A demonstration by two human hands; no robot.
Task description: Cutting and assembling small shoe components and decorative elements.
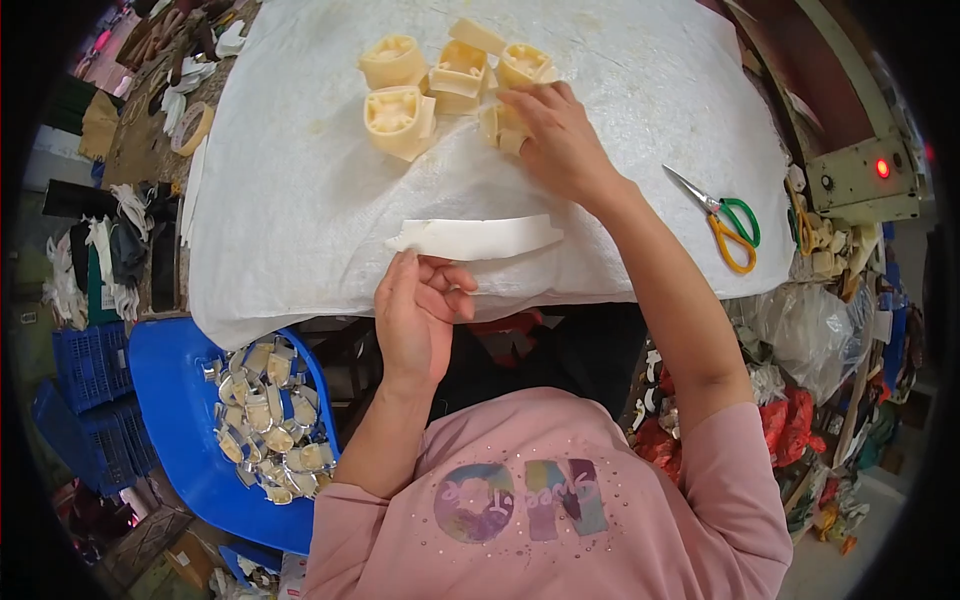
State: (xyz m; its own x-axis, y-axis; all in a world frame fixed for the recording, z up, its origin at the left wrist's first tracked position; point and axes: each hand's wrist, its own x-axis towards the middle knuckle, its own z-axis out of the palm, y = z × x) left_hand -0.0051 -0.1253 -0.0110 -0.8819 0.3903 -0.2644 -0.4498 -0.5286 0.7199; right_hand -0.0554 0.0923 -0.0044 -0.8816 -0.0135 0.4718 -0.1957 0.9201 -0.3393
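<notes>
A white curved strip (475, 238) lies across the near part of the covered table, or just above it. My left hand (420, 310) pinches the strip's left end between thumb and forefinger, its other fingers loosely curled. Farther off, my right hand (562, 140) has its fingers closed around a cream-coloured hollow moulded piece (502, 130), partly hidden by the hand. Around it stand several similar cream pieces, among them one at the near left (396, 118), one behind it (392, 62) and one at the right (524, 64).
Scissors (722, 215) with one green and one orange handle lie open at the right. A white sheet (300, 130) covers the table. Below its left edge, a blue chair-like tub (165, 400) holds many metal-and-cream parts (270, 420). A tape roll (192, 128) sits at the far left.
</notes>
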